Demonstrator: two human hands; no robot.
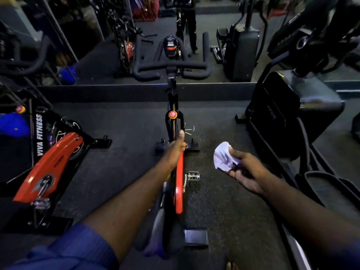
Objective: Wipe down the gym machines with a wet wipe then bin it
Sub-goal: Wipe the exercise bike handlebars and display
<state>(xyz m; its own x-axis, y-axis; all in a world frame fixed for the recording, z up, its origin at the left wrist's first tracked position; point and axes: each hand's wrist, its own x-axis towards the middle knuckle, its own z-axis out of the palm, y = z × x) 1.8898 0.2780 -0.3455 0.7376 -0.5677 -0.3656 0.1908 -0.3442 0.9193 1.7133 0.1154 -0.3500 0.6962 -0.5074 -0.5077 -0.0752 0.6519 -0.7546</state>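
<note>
Nearest, a blue fabric sleeve (74, 248) covers the left upper arm. Ahead of it the left hand (176, 150) grips the frame of the black and orange spin bike (179, 184), with the thumb lying along the tube. To the right, clear of the bike, the right hand (246, 173) pinches a crumpled white wet wipe (223, 157) above the black rubber floor (126, 123). A metal pedal (192, 176) juts out between the hands. A second orange bike lettered VIVA FITNESS (50, 162) stands left, and a bulky dark machine (278, 114) stands right.
</note>
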